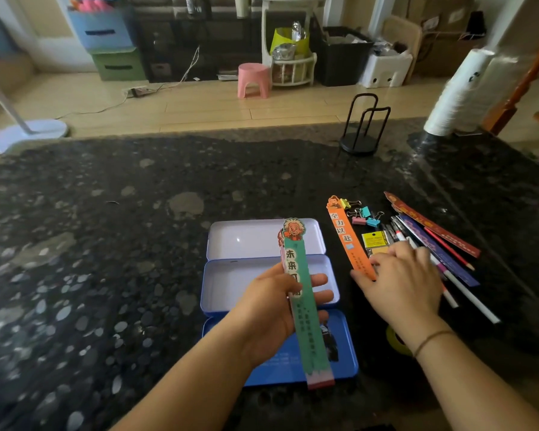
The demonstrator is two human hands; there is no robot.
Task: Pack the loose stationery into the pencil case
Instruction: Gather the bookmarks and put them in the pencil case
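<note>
A blue tin pencil case (237, 284) lies open on the dark stone table, with its white lid (249, 237) folded away from me and a blue panel (343, 346) toward me. My left hand (271, 312) holds a green bookmark (305, 306), with a red one behind it, above the case. My right hand (402, 281) rests flat on the lower end of an orange bookmark (346, 237). To the right lie binder clips (366, 214), a yellow sticky-note pack (375, 241), pens and pencils (467, 293) and more bookmarks (433, 227).
A black wire holder (360, 132) stands at the table's far edge. A stack of white cups (458, 94) leans at the far right. A yellow tape roll (397, 340) peeks from under my right wrist. Beyond the table are a pink stool (252, 80) and storage bins.
</note>
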